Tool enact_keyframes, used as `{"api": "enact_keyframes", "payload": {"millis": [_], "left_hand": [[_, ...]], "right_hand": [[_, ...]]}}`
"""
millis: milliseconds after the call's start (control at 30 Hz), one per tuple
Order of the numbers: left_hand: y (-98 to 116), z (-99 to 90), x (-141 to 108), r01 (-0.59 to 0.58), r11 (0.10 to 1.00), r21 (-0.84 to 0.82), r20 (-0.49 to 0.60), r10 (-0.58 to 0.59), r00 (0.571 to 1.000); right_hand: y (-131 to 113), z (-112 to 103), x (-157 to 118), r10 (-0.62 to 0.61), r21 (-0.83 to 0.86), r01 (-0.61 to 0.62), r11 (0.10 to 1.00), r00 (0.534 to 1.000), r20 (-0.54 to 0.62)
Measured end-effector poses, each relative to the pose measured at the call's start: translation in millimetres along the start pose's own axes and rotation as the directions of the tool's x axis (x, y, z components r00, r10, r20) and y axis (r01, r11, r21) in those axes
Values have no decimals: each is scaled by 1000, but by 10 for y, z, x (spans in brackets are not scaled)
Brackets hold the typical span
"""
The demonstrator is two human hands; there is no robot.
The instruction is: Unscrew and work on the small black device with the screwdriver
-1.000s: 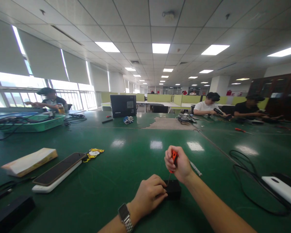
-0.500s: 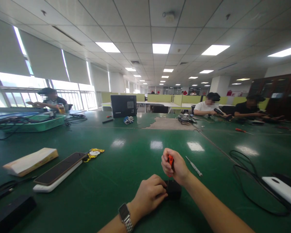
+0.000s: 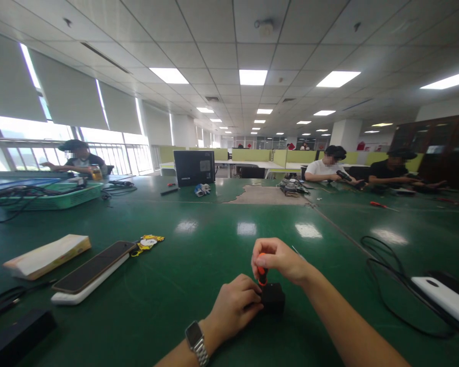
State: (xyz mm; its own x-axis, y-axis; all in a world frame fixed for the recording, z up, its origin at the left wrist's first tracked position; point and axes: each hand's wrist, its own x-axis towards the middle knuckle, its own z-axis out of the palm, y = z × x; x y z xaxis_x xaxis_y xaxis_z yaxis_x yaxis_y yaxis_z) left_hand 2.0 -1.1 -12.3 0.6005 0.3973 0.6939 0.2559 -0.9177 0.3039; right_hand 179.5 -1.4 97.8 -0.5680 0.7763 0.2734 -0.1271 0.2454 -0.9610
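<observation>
My left hand [image 3: 237, 306], with a watch [image 3: 196, 340] on its wrist, grips the left side of a small black box [image 3: 273, 299] on the green table. The fingertips hide part of that side. My right hand [image 3: 277, 259] is closed round the top of a red and black screwdriver [image 3: 262, 274], which stands upright over the box's left edge. The screwdriver's tip is hidden behind my left fingers. Behind my right wrist, part of a thin pale tool [image 3: 297, 251] shows.
A phone [image 3: 95, 266] lies on a white device at left, near a tissue pack [image 3: 49, 256] and a black block [image 3: 19, 337]. Black cables [image 3: 382, 293] and a white power bank [image 3: 443, 298] lie at right. Beyond are a green basket [image 3: 61, 200], a monitor [image 3: 194, 168] and several people.
My right hand has changed its grip, now bent over the screwdriver's top and slightly further left. The screwdriver's red and black handle sits lower. My left hand has barely moved.
</observation>
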Motion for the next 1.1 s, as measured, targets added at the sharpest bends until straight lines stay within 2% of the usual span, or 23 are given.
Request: {"api": "enact_keyframes", "payload": {"millis": [200,400,600,800,967,1100], "left_hand": [[2,-11,-2,20,1000,-2,23,-20,1000],[6,-13,-3,37,999,-1,34,-36,999],[10,-17,11,22,1000,-17,20,-22,1000],[18,-37,26,15,1000,-3,33,-15,999],[7,-32,18,18,1000,-5,29,-18,999],[0,-22,7,17,1000,-10,22,-16,1000]], "right_hand": [[-2,-101,1,-34,-125,20,992,993,-113],[24,-88,5,16,68,-7,998,991,-129],[15,-46,36,43,62,-35,997,989,-142],[82,-18,61,31,282,18,959,985,-168],[60,28,46,10,178,14,984,991,-135],[74,72,56,4,268,29,963,993,-121]]}}
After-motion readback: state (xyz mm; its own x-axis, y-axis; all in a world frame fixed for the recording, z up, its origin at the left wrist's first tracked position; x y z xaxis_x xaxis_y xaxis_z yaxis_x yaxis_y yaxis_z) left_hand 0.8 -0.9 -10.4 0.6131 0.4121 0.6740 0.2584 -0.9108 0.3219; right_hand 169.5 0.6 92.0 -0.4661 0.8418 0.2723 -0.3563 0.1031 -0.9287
